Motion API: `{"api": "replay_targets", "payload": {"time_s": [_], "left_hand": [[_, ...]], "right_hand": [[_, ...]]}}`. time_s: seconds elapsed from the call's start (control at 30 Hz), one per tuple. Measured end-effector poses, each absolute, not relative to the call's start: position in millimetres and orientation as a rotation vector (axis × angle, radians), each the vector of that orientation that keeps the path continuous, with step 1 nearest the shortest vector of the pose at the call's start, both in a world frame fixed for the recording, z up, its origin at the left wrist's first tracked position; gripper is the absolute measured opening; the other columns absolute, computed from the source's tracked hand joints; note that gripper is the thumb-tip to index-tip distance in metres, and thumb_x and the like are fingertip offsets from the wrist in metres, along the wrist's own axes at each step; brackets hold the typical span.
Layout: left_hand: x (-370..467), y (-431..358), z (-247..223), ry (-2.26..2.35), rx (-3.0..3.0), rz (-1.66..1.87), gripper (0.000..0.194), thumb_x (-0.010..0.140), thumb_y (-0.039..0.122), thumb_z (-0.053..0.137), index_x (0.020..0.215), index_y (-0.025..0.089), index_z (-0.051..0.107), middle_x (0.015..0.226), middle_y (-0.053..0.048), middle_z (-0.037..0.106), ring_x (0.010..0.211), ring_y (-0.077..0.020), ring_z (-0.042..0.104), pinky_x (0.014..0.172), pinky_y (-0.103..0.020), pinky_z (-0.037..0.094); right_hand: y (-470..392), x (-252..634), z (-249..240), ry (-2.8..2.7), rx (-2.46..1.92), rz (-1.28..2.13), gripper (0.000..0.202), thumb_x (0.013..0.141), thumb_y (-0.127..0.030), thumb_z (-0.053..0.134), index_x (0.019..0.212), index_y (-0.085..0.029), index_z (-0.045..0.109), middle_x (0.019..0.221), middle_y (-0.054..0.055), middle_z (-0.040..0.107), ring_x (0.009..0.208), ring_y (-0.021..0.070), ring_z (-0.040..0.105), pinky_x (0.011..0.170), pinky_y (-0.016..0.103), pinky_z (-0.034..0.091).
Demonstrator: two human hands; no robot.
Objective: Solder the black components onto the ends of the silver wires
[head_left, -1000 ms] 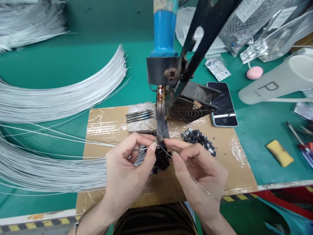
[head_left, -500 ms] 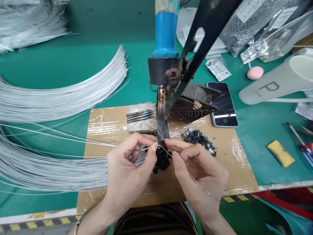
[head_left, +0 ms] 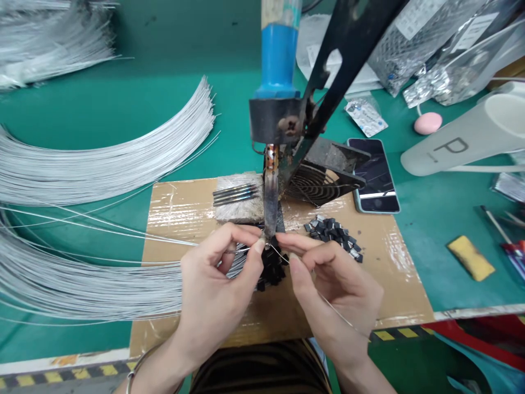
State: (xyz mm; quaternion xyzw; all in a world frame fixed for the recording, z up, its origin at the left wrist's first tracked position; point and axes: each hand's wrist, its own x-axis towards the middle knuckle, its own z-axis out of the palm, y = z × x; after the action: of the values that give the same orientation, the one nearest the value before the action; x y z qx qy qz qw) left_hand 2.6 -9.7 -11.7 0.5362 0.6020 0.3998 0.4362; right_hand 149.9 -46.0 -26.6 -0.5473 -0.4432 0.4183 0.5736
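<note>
My left hand [head_left: 223,284] pinches a thin white wire [head_left: 180,241] just left of the tip of a soldering iron [head_left: 270,202], which a black stand holds upright. Between the thumb and fingers of my right hand [head_left: 336,290] runs a strand of solder wire [head_left: 338,313]; its end reaches up to the iron's tip. Both hands' fingertips nearly meet there, so the joint itself is too small and covered to make out. Below the tip lies a cluster of black connectors [head_left: 271,268] on the ends of a wire bundle [head_left: 123,290].
Cardboard [head_left: 389,273] covers the bench front. A pile of small black parts [head_left: 334,235], a fan [head_left: 324,178] and a phone [head_left: 375,175] sit to the right, with a cup [head_left: 463,137] and a yellow sponge [head_left: 471,257] beyond. Another wire bundle [head_left: 115,161] lies left.
</note>
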Motion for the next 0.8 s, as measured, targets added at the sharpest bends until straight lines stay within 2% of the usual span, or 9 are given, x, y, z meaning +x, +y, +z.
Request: {"api": "replay_targets", "payload": {"time_s": [0.23,0.8], "left_hand": [[1.9,-9.2,-11.6,1.506,1.362,0.993,0.011,0.092,0.018,0.073,0.083,0.024,0.072,0.096,0.0,0.08,0.091,-0.0175,0.073,0.071,-0.024,0.055],[3.3,-9.1,-12.1,1.496,1.344,0.984,0.012,0.092,0.017,0.073,0.082,0.024,0.072,0.093,0.001,0.078,0.091,-0.0161,0.073,0.073,-0.023,0.054]], "right_hand": [[-45.4,149.7,-27.1,-1.045,-1.286,0.973,0.02,0.094,-0.01,0.07,0.082,-0.024,0.064,0.114,0.007,0.084,0.108,0.0233,0.08,0.1,0.039,0.065],[-45.6,150.2,-29.2,-1.037,-1.272,0.977,0.02,0.095,-0.009,0.07,0.082,-0.024,0.064,0.116,0.005,0.083,0.107,0.0213,0.08,0.101,0.036,0.063]]}}
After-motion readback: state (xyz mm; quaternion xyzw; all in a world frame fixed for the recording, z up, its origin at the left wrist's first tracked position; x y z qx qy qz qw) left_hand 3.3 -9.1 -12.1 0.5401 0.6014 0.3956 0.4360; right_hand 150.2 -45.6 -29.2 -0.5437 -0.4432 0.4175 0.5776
